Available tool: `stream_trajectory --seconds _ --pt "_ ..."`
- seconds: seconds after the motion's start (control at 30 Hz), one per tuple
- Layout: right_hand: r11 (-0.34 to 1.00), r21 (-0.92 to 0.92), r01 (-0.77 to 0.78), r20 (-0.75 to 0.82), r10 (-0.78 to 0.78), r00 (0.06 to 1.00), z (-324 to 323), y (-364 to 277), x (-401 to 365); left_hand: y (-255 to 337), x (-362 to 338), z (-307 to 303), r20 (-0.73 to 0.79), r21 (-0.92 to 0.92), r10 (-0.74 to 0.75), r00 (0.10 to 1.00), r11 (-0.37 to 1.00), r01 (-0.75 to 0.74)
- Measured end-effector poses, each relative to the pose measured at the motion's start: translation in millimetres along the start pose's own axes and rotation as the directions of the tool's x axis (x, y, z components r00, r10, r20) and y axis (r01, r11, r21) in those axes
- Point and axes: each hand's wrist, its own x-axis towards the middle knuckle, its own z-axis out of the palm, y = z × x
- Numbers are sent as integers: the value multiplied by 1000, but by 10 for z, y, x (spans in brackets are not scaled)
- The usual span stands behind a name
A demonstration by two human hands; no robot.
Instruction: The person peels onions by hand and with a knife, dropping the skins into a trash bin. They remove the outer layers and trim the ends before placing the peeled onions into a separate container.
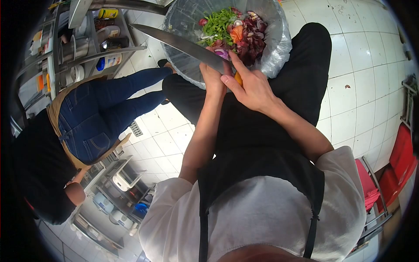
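A large knife (179,45) crosses above the near left rim of a bin lined with clear plastic (279,52), its tip pointing to the upper left. My right hand (254,89) is closed round its yellow-orange handle (238,79), index finger and thumb toward the blade. Partly hidden behind the blade, my left hand (212,79) holds a piece of purple onion (222,53) at the blade's far edge. Inside the bin lie chopped green leaves (218,24), purple onion pieces (253,39) and an orange piece (236,33).
A person in jeans (94,109) bends over at the left, near shelves with jars and pots (76,48). Lower left stands a rack with containers (124,174). A red chair (399,161) is at the far right. My black-trousered legs flank the bin on a tiled floor (353,94).
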Motion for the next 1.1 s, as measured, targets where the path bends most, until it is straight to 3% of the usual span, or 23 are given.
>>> stream_trajectory --seconds 0.2,0.3,0.4,0.47,0.57,0.6,0.63,0.7,0.9,1.1 --pt "995 68 -68 -30 70 997 -73 -33 22 -11 -67 37 10 204 152 988 967 -151" --pt "987 144 -74 -56 83 995 -90 -26 40 17 -71 123 -36 109 164 986 981 -159" --pt "932 335 -137 -30 156 987 -131 18 66 222 -68 57 86 204 -29 996 979 11" --pt "834 505 -221 67 218 974 -214 5 69 275 -41 54 143 161 -84 986 985 60" --pt "677 603 -422 291 306 907 -333 38 99 311 13 3 256 60 -176 951 984 166" --pt "686 616 -387 242 303 922 -293 36 97 323 22 -2 298 -14 -210 931 974 225" --pt "696 621 -361 205 300 932 -281 22 94 326 30 -1 342 -86 -241 908 955 285" --pt "714 628 -310 134 293 947 -277 -27 91 326 17 -9 371 -62 -234 899 959 275" --pt "690 592 -416 197 377 905 -297 104 115 286 -7 -41 408 -47 -206 890 968 245" --pt "819 362 -446 44 462 886 -395 96 111 180 65 -39 322 42 -144 936 990 138"
